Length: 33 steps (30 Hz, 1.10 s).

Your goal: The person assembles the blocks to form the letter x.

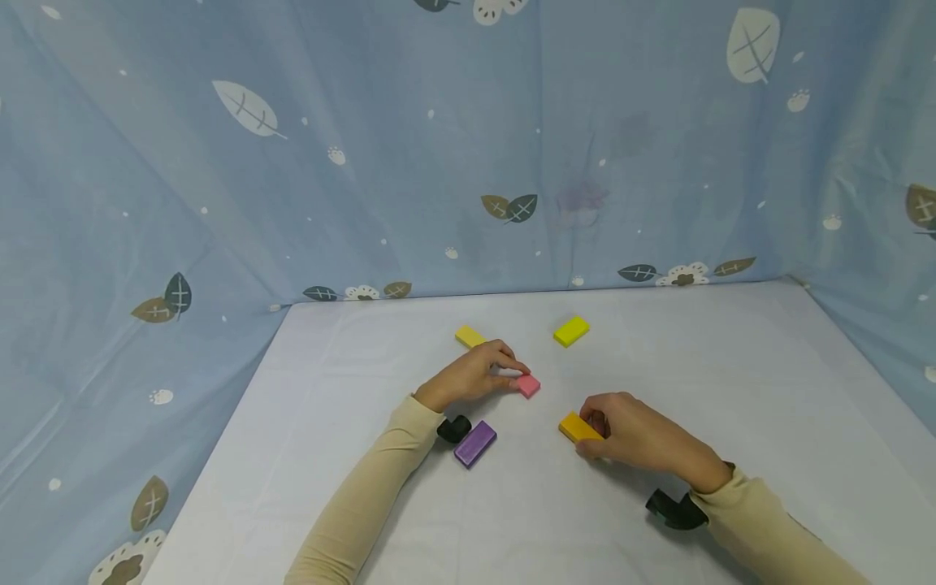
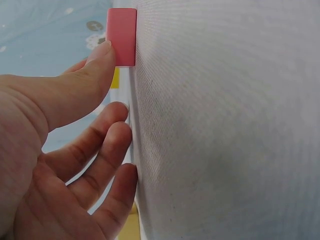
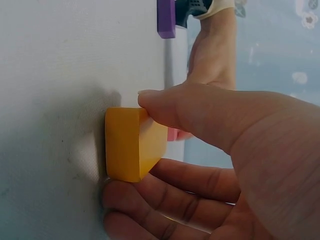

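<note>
In the head view my left hand (image 1: 475, 374) pinches a small pink block (image 1: 529, 386) near the middle of the white table. The left wrist view shows the thumb on the near face of that pink block (image 2: 122, 37), an index finger partly hidden behind it, and the other fingers loosely bent. Lower right, my right hand (image 1: 643, 431) grips an orange-yellow block (image 1: 580, 428) by its sides. Seen from the right wrist, the thumb lies on one side of the orange-yellow block (image 3: 122, 145) and the fingers on the other, with the block at the tabletop.
A purple block (image 1: 475, 444) lies beside the left wrist and its black wrist device (image 1: 455, 429). Behind the left hand is a pale yellow block (image 1: 470, 335), partly covered. Farther right sits a lime-yellow block (image 1: 571, 331). A blue leaf-patterned curtain (image 1: 409, 179) borders the white table (image 1: 731, 366).
</note>
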Tool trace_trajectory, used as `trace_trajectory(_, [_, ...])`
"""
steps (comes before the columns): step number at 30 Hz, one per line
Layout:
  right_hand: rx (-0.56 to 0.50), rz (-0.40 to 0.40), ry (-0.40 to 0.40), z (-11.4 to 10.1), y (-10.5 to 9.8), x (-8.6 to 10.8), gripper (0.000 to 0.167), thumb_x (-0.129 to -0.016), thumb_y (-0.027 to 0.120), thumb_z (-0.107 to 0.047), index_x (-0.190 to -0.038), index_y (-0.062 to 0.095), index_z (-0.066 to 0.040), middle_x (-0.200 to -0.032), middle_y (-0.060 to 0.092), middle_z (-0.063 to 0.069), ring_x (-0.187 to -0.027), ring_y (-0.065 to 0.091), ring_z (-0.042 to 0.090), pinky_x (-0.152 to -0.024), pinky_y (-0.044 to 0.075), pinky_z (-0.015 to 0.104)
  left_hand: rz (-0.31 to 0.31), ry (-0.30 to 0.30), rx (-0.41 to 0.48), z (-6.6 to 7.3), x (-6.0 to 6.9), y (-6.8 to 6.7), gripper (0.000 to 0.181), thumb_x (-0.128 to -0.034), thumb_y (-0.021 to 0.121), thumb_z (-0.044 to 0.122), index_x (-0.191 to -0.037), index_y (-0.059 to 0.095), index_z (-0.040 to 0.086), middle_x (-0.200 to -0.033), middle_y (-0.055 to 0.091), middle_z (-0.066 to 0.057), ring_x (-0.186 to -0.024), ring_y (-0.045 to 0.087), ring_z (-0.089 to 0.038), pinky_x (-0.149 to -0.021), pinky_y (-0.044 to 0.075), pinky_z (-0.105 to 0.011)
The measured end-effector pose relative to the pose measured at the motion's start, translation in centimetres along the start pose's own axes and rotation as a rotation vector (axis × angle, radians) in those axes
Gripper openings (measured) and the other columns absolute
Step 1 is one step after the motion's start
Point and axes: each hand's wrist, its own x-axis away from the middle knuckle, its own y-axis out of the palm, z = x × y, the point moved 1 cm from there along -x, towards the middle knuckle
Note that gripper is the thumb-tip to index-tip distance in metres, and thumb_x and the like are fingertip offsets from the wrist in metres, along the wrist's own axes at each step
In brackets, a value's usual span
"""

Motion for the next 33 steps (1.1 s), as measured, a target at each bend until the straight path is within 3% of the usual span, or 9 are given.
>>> trace_trajectory(9, [0.000, -0.002, -0.011, 0.1, -0.1, -0.1, 0.032, -0.082, 0.087, -0.024, -0.102, 0.071, -0.006, -0.075, 0.058, -0.002, -0.064, 0.051, 0.010, -0.056, 0.043, 0.022, -0.003, 0.029, -0.011, -0.1, 0.0, 0.1, 0.028, -0.0973, 0.073, 0.016, -0.124, 0.077, 0.012, -0.120, 0.065, -0.008, -0.113, 0.060, -0.021, -0.102, 0.051, -0.036])
trace_trajectory(33, [0.023, 0.002, 0.018, 0.2, -0.2, -1.4, 0.030, -0.083, 0.086, -0.024, -0.101, 0.070, -0.007, -0.076, 0.059, -0.001, -0.065, 0.052, 0.012, -0.057, 0.044, 0.023, -0.001, 0.022, 0.003, -0.3, -0.1, 0.1, 0.027, -0.0974, 0.073, 0.017, -0.124, 0.077, 0.013, -0.120, 0.065, -0.008, -0.113, 0.060, -0.020, -0.101, 0.051, -0.035])
